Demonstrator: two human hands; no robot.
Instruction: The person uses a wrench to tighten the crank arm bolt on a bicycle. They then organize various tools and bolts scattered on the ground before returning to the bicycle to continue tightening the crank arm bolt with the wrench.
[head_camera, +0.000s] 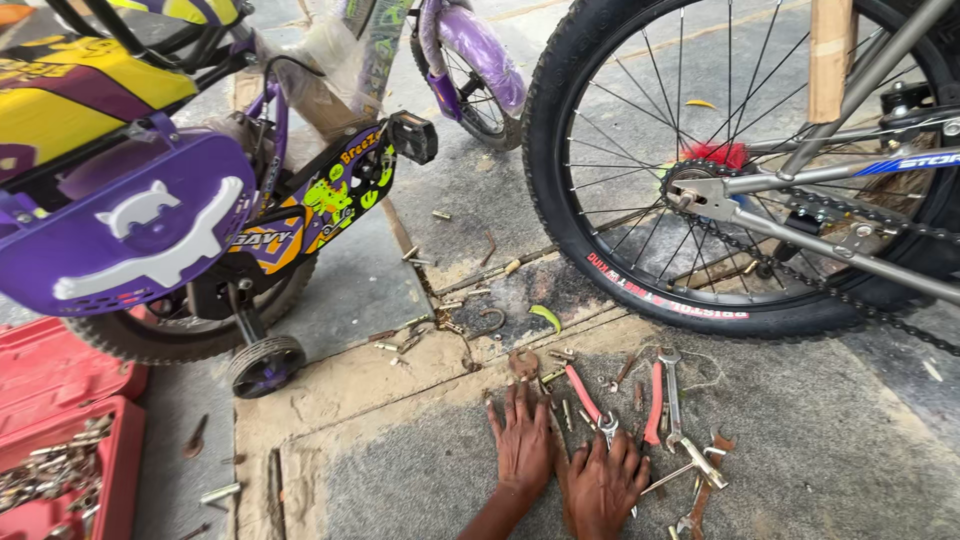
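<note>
Hands low in the frame, both flat on the grey floor. Our left hand lies palm down with fingers spread and straight, its tips reaching up toward a rusty spanner; it grips nothing. Our right hand sits just beside it, touching it at the thumb side, fingers loosely splayed over the heap of tools; we cannot tell whether anything is pinched under them, though nothing looks lifted.

The tools lie just above and to the right of the right hand: a pink-handled tool slanting down to the fingertips, red pliers standing nearly upright in the picture, and a steel wrench just right of the pliers. More rusty bits and a short metal rod lie at the right hand's far side. Bolts and scraps are scattered along the cracked strip of floor above the hands, with a small green curved piece among them.

Above the tools stands a big bike wheel, black tyre on the floor, chain and grey frame running off to the right. At left stands a purple kids' bike with a training wheel. A red tray of bolts sits at the lower left corner.
</note>
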